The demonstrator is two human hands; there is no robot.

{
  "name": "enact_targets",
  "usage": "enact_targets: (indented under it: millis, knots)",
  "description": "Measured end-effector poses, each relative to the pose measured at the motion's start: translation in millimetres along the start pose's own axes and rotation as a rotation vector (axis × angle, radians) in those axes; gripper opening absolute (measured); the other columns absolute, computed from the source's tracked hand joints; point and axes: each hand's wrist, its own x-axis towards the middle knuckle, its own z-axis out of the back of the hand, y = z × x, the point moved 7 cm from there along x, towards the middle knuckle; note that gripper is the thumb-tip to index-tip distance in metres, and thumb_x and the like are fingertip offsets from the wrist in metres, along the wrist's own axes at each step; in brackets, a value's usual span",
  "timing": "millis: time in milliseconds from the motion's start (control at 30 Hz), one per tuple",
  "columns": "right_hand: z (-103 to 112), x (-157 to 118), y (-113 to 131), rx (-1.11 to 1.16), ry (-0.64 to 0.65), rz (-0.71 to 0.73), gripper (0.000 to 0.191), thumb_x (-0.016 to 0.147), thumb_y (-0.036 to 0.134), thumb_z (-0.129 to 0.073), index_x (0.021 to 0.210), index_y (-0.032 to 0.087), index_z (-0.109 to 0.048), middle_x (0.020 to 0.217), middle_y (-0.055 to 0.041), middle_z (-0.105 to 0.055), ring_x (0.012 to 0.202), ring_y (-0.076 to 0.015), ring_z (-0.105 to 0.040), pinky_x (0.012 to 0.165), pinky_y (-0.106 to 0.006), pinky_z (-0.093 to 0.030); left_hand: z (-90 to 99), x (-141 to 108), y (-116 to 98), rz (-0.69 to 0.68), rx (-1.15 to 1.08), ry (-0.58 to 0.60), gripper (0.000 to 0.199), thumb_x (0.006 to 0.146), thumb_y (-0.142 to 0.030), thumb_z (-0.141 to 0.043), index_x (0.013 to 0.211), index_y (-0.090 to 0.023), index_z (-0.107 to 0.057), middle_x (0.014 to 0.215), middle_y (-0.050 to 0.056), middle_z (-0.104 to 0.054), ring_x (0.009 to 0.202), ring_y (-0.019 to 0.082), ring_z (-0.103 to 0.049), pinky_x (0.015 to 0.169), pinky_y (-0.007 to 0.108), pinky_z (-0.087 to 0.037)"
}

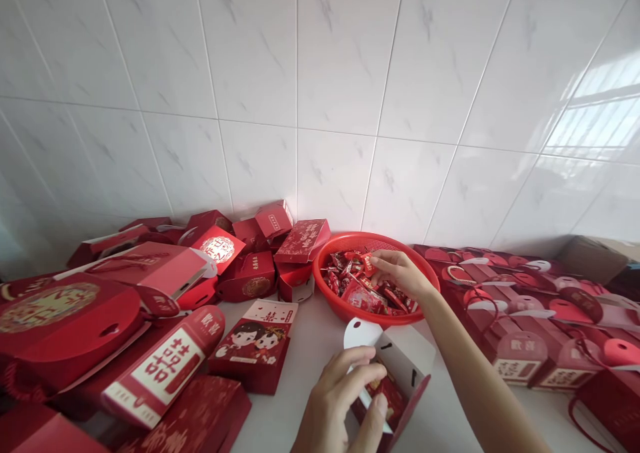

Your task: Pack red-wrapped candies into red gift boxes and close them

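Observation:
A red plastic basket [430, 276] holds many small red-wrapped candies [357, 292]. Over its candies is my right hand [400, 270], its fingertips pinched on a small red candy [369, 264]. Below the basket stands an open box [413, 373], white inside and red outside, with its flaps spread and wrapped sweets [393, 400] in it. My left hand [345, 396] is at the left side of this box, fingers bent and apart over the opening, touching its edge.
Red boxes [175, 373] are piled loosely on the left, one with two cartoon figures [255, 343]. Rows of closed red boxes [520, 353] stand on the right, a brown carton [593, 256] behind them. A tiled wall [335, 173] rises behind the white table [273, 420].

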Motion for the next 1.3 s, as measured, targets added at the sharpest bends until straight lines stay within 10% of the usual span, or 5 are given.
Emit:
enact_targets:
  millis: [367,600,800,1300]
  knots:
    - [-9,-29,23,0.219,-0.175,0.045,0.039,0.071,0.05,-0.083,0.076,0.017,-0.062,0.062,0.0022,-0.064,0.051,-0.0125,-0.063,0.054,-0.024,-0.05,3.3,3,-6,0.046,-0.079,-0.024,0.024,0.091,-0.022,-0.062,0.112,-0.029,-0.071,0.121,0.005,-0.07,0.111,0.021,-0.067,0.097,0.028,-0.053]
    - [-69,-63,50,0.319,0.144,-0.029,0.024,0.081,0.037,-0.079,0.088,0.018,-0.064,0.077,-0.0014,-0.07,0.074,-0.0169,-0.069,0.075,-0.031,-0.055,22.5,3,8,0.373,-0.211,-0.199,0.027,0.092,-0.04,-0.065,0.113,-0.024,-0.067,0.107,0.006,-0.073,0.104,0.022,-0.069,0.091,0.029,-0.053]
    - [-105,-79,51,0.309,0.256,-0.03,0.021,0.084,0.036,-0.078,0.087,0.018,-0.067,0.085,-0.0015,-0.07,0.072,-0.012,-0.061,0.07,-0.025,-0.05,32.4,9,5,0.376,-0.324,-0.249,0.022,0.096,-0.04,-0.059,0.091,-0.021,-0.069,0.087,0.002,-0.07,0.086,0.017,-0.066,0.084,0.025,-0.052]
    - [-85,-82,54,0.118,0.313,-0.088,0.029,0.077,0.042,-0.082,0.078,0.016,-0.069,0.072,-0.0016,-0.067,0.071,-0.0143,-0.06,0.071,-0.027,-0.046,35.2,12,6,0.43,-0.372,-0.252,0.04,0.092,-0.047,-0.055,0.064,-0.019,-0.054,0.068,0.0,-0.054,0.071,0.016,-0.053,0.062,0.022,-0.043]
